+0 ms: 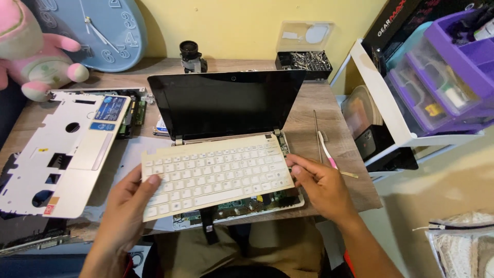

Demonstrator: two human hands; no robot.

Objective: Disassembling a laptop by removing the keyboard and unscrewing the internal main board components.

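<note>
A small open laptop with a dark screen point(226, 103) sits on the wooden desk point(309, 118). A white keyboard panel point(216, 175) is held tilted above its base, where a green circuit board point(247, 205) and a black ribbon cable point(207, 226) show underneath. My left hand point(126, 206) grips the keyboard's left edge. My right hand point(321, 185) holds its right edge with thumb and fingers.
A white laptop casing panel point(62, 154) lies at the left over other parts. A thin metal rod point(317, 134) and a pink-and-white tool point(327, 154) lie right of the laptop. A screw-bit box point(303, 59), lens point(191, 56), blue clock point(98, 31), plush toy point(36, 51) and purple drawers point(442, 77) surround the desk.
</note>
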